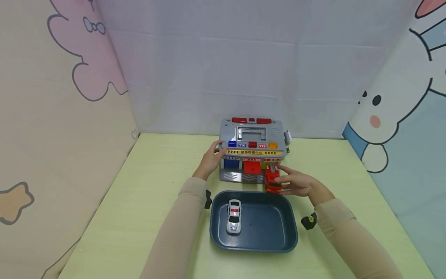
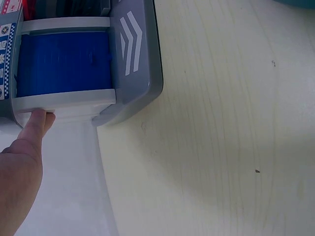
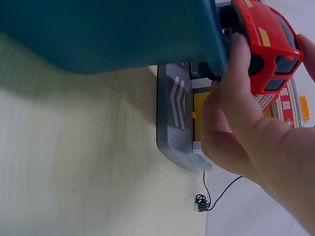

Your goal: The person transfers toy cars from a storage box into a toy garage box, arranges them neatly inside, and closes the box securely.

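In the head view, a grey toy rescue garage (image 1: 231,133) stands at the back of the table, with a blue door (image 1: 231,163), a red door (image 1: 252,167) and a yellow door (image 3: 199,115) along its front. My left hand (image 1: 210,160) touches its left side, and the left wrist view has the straight fingers (image 2: 37,123) against the side wall beside the blue door. With thumb and fingers my right hand (image 1: 296,183) grips a red toy fire truck (image 1: 272,179) before the garage's right end, partly covering the yellow door.
A dark blue tray (image 1: 254,248) sits in front of the garage, with a white toy police car (image 1: 234,217) lying in its left part. A thin black coiled cord (image 3: 203,201) lies by the garage's right side. Printed cloth walls (image 1: 216,69) enclose the table.
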Demonstrator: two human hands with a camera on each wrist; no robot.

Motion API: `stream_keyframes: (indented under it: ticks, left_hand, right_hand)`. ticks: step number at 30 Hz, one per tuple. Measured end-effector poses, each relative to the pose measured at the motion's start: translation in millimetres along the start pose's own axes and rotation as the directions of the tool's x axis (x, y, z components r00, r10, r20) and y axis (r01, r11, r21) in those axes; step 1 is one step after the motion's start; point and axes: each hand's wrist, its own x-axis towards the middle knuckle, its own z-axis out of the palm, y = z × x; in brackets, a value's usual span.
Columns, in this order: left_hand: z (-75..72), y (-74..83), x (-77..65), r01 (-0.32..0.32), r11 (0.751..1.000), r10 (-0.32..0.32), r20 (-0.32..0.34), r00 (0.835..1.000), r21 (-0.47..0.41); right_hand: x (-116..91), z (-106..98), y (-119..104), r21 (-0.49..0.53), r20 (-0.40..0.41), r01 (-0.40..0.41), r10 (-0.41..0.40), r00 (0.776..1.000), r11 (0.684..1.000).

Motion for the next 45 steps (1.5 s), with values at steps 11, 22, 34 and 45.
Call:
stream_keyframes:
  ticks: [11,22,34,45]
  left_hand:
    - [-0.5,-1.9,2.4,0.009,1.000,-0.009,-0.003,1.000,0.010]
    - [-1.1,-2.8,2.8,0.004,1.000,-0.004,0.011,1.000,0.017]
    - [-1.1,-4.3,2.4,-0.002,1.000,0.001,0.016,1.000,0.018]
    - [-0.4,-3.4,1.1,0.004,1.000,-0.005,0.012,1.000,0.018]
  right_hand:
    - [-0.2,3.0,3.7,-0.009,0.028,-0.008,0.009,1.000,1.000]
    - [1.9,3.2,2.2,-0.034,0.027,-0.026,0.027,0.999,0.999]
    - [12.6,3.8,6.7,-0.025,0.047,0.022,-0.020,0.999,0.999]
    - [19.1,6.2,13.5,-0.061,0.051,0.077,-0.073,0.996,0.995]
